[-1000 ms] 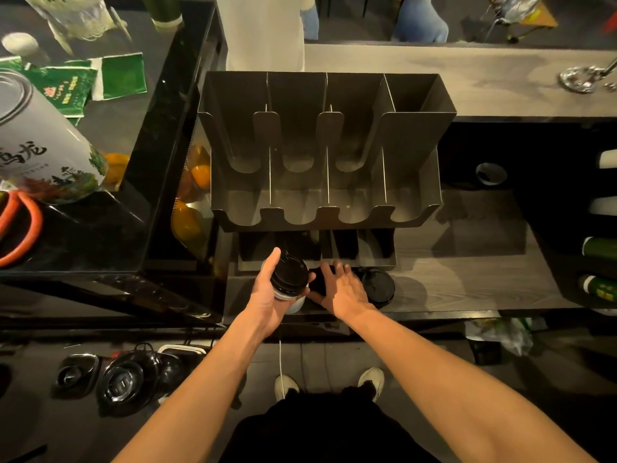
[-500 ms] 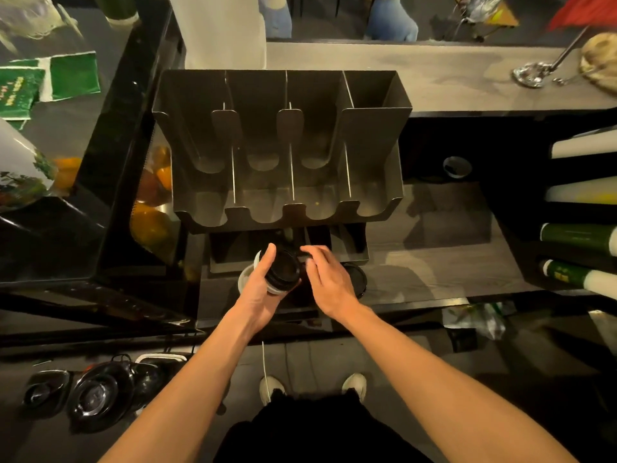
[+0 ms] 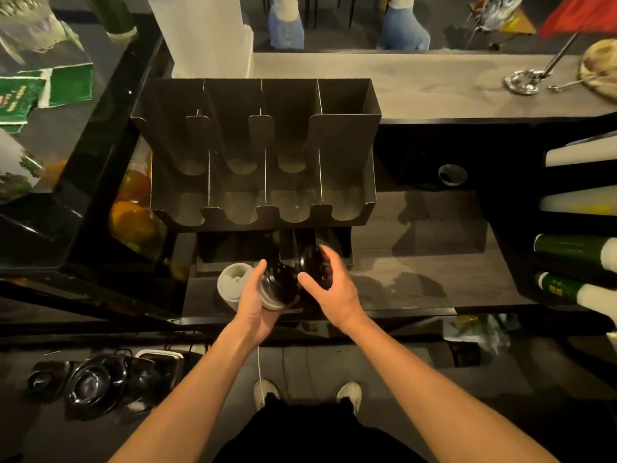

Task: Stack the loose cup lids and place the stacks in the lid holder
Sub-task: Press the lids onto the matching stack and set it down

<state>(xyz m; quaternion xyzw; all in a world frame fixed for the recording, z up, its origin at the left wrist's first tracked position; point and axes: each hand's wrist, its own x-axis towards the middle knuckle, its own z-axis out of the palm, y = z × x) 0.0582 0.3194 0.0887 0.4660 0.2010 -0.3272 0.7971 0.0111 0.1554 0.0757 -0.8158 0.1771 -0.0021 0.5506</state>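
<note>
Head view, the only one on record: your left hand (image 3: pixel 255 307) is curled round a stack of lids (image 3: pixel 280 284), dark on top with a pale rim at its lower end. The stack is tilted and held clear of the shelf (image 3: pixel 417 262), just in front of the lid holder (image 3: pixel 344 135). Your right hand (image 3: pixel 334 289) pinches a black lid (image 3: pixel 310 262) between thumb and forefingers. The lid stands on edge just beside the top of the stack, close to touching it. The light there is poor, so I cannot tell whether this is one lid or a few nested together. A white round piece (image 3: pixel 233 280) stands on the shelf just left of your left hand; it may be more lids, but its form is not clear. The holder's upper and lower compartments all show bare floors, so no stack is placed yet. By my reading the step in hand is stacking: you are about to add the black lid to the held stack. The next move calls for turning the lid to face the same way as those in the stack, centring it on the top one and pressing it home so that it nests. Keep the left grip firm on the sides while you do so, since a tilted stack can slide apart. Placement in a compartment should wait until the loose lids are gathered.
</note>
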